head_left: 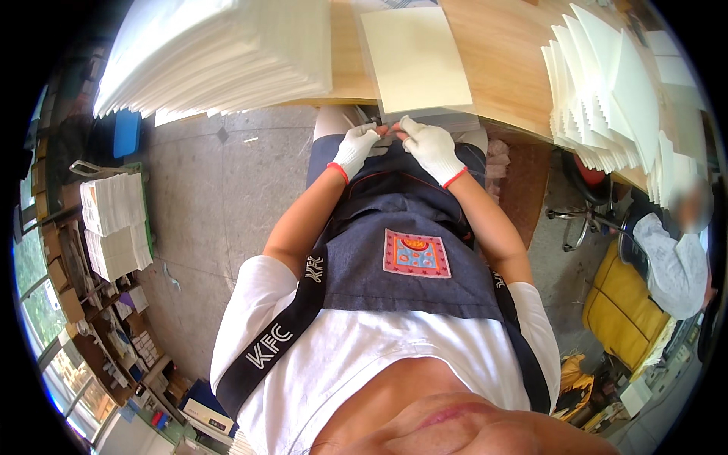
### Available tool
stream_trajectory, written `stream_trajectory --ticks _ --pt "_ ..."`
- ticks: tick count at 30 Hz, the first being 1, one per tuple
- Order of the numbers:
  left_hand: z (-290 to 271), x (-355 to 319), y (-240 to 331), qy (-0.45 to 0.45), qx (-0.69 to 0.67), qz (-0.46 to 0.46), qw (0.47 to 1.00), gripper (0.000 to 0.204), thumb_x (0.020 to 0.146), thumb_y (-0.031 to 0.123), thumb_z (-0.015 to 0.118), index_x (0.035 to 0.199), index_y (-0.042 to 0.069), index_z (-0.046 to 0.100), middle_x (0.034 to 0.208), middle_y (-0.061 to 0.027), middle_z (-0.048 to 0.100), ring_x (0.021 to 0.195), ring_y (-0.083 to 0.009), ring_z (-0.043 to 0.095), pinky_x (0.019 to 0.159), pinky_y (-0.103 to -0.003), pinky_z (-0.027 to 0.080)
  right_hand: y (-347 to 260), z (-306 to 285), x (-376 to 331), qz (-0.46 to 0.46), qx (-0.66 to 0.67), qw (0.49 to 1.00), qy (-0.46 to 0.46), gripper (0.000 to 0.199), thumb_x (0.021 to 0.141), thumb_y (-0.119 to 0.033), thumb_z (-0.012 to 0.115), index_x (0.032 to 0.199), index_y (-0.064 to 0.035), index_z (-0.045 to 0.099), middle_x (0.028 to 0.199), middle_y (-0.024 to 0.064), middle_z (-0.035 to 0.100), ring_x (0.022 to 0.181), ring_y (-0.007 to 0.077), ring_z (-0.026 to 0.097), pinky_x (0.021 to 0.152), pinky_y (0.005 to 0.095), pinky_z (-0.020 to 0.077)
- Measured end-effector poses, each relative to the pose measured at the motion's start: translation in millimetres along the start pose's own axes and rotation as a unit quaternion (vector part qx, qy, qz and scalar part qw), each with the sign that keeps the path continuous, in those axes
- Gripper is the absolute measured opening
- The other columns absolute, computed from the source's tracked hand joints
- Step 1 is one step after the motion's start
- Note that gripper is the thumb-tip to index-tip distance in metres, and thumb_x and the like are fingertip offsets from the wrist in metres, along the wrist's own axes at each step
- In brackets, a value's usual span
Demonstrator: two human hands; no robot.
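Both my hands wear white knit gloves with red cuffs and bare fingertips. They meet above my lap, just off the near edge of the wooden table (504, 72). My left hand (353, 152) has its thumb and fingers pinched together. Close beside it, my right hand (430, 152) is pinched too, its fingertips almost touching the left ones. Between them is the edge of a thin clear plastic film (386, 127), though the fingers partly hide it. Right beyond the hands, a cream rectangular sheet (417, 61) lies flat on the table, with clear film showing along its edges.
A tall stack of white sheets (220, 57) stands at the table's left, overhanging the edge. Folded white sheets (599, 91) fan out at the right. Paper bundles sit on a cart (117, 224) at left. A wheeled chair (584, 208) and a yellow bag (626, 303) are at right.
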State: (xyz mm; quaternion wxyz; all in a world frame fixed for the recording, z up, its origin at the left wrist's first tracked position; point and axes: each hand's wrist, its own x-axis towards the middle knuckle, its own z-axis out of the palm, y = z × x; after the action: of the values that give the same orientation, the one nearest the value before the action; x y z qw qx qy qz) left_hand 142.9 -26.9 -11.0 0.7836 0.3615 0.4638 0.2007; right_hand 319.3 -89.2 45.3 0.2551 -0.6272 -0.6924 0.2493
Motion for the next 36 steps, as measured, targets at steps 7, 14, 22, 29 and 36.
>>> stream_trajectory --ticks 7,14,22,29,36 --pt "0.0 0.0 12.6 -0.018 0.037 0.014 0.999 0.023 0.089 0.014 0.048 0.103 -0.002 0.056 0.095 -0.0125 0.063 0.086 -0.0203 0.063 0.073 -0.029 0.052 -6.6 6.3 23.1 -0.032 -0.211 0.974 -0.073 0.018 0.085 -0.028 0.049 0.085 -0.0104 0.043 0.071 0.0121 0.062 0.065 0.0285 0.062 0.052 0.0413 0.0467" --pt "-8.4 -14.3 7.3 0.050 0.071 0.064 0.994 0.025 0.087 0.014 0.053 0.099 -0.008 0.055 0.088 -0.0103 0.062 0.080 -0.0191 0.062 0.072 -0.028 0.052 55.4 -64.9 -47.2 0.190 0.535 0.750 0.338 0.012 0.086 -0.013 0.046 0.078 -0.0050 0.049 0.066 0.0043 0.053 0.055 0.0117 0.052 0.049 0.0246 0.0442" --pt "-10.4 -4.1 30.6 0.168 0.550 0.527 0.625 0.032 0.064 0.002 0.068 0.094 0.008 0.061 0.094 -0.0070 0.061 0.075 -0.0213 0.060 0.065 -0.029 0.048 153.0 -68.1 -165.3 0.366 -0.230 0.891 -0.135 0.037 0.080 -0.031 0.051 0.113 -0.0141 0.054 0.094 0.0175 0.062 0.091 0.0351 0.059 0.080 0.0464 0.0441" --pt "-4.3 -1.0 43.3 0.093 0.538 0.584 0.601 0.017 0.057 0.005 0.071 0.066 0.008 0.057 0.089 -0.0044 0.062 0.076 -0.0238 0.057 0.062 -0.035 0.047 59.8 -79.6 -36.5 -0.054 -0.238 0.960 0.136 0.039 0.064 -0.019 0.069 0.102 -0.0165 0.058 0.104 0.0025 0.055 0.096 0.0233 0.052 0.080 0.0358 0.0416" --pt "1.2 0.9 9.7 0.179 0.212 0.403 0.872 0.014 0.087 0.011 0.055 0.076 0.002 0.051 0.064 -0.0022 0.047 0.059 -0.0092 0.045 0.054 -0.024 0.040 61.1 -41.9 -15.8 0.115 -0.039 0.961 0.248 0.025 0.079 -0.030 0.060 0.076 -0.0072 0.053 0.076 0.0119 0.059 0.071 0.0328 0.056 0.062 0.0419 0.0437"
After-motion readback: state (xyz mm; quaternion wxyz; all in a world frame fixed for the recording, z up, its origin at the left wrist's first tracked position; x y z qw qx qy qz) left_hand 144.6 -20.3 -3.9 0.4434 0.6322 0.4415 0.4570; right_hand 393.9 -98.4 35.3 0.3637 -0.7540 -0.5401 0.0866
